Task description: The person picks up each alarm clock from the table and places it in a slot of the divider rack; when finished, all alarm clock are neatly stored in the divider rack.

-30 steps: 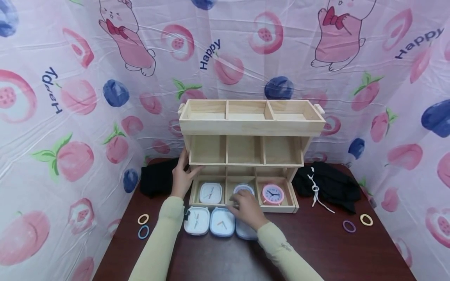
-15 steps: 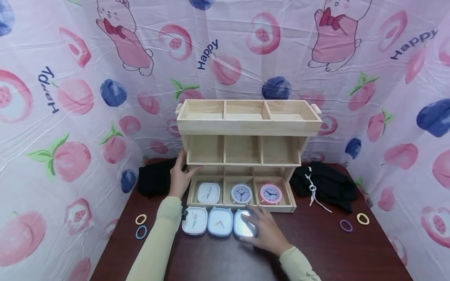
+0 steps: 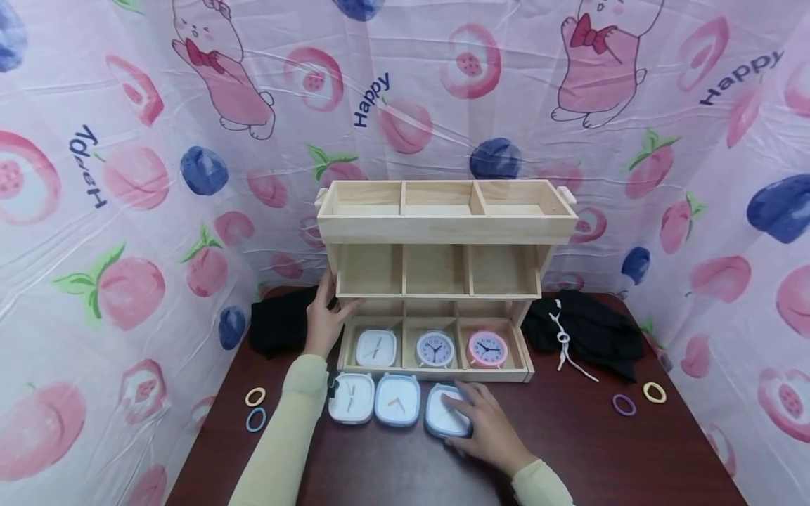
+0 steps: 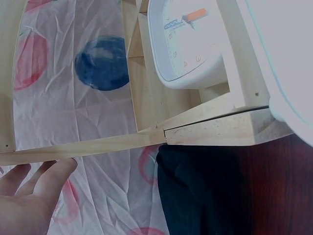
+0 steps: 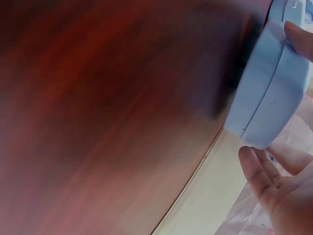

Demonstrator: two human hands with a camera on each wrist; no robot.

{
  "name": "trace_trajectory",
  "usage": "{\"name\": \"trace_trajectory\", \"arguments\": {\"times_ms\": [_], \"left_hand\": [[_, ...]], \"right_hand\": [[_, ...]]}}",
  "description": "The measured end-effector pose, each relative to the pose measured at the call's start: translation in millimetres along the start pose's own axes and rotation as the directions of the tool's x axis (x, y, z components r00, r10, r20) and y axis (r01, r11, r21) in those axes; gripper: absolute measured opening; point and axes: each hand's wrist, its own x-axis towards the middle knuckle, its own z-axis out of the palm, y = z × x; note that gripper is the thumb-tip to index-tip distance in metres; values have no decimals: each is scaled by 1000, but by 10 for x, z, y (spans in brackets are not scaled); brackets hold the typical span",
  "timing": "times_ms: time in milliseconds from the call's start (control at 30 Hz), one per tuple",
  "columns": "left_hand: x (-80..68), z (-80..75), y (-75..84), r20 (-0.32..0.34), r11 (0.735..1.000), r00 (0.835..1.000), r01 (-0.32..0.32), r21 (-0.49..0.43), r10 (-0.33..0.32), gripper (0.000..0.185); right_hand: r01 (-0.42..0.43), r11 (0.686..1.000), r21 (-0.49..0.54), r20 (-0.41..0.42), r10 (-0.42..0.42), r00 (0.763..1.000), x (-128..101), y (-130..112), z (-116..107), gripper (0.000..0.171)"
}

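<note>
The right hand (image 3: 487, 429) has come back from the wooden shelf (image 3: 443, 232) and now grips the blue square clock (image 3: 446, 418) on the table (image 3: 569, 450), thumb on one side and fingers on the other. This clock lies just right of two more square clocks (image 3: 376, 400), in front of the bottom tray. The left hand (image 3: 325, 320) rests on the shelf's left side, fingers straight. Three clocks sit inside the tray. Black cloths and hair ties (image 3: 639, 398) lie well off to both sides.
</note>
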Motion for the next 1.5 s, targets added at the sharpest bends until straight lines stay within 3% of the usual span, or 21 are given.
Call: {"name": "trace_trajectory", "arguments": {"times_ms": [267,633,833,1000,1100,1200,1267,1367,1433,1500], "left_hand": [[3,1,-3,-5,1000,1000,-5,1,5,101],[16,-10,13,-3,1000,1000,-10,-2,10,100],[13,-8,12,-2,1000,1000,-4,15,4,101],[-2,-3,13,0,1000,1000,-9,15,9,100],[0,7,12,-6,1000,1000,-11,3,11,101],[2,9,13,-9,1000,1000,-9,-6,9,101],[6,8,14,-12,1000,1000,-11,-10,10,101],[5,5,11,-12,1000,1000,-19,-14,19,101],[2,4,5,-8,1000,1000,-23,-15,23,100],[-4,6,-3,-8,1000,1000,-24,-19,24,100]], "right_hand": [[-103,989,105,55,97,994,-141,-29,-76,78],[-236,962,139,77,227,971,-209,-16,-118,76],[-183,977,114,-46,189,981,-197,-5,-160,72],[-90,988,125,-201,114,973,-71,32,-395,64],[-31,985,167,-307,82,948,87,74,-646,62],[27,973,231,-413,73,908,282,114,-905,60],[58,958,280,-486,90,869,423,141,-1047,59],[66,947,313,-592,141,793,640,183,-1208,54],[44,946,320,-643,183,744,788,218,-1287,51],[7,947,321,-669,222,709,926,257,-1337,48]]}}
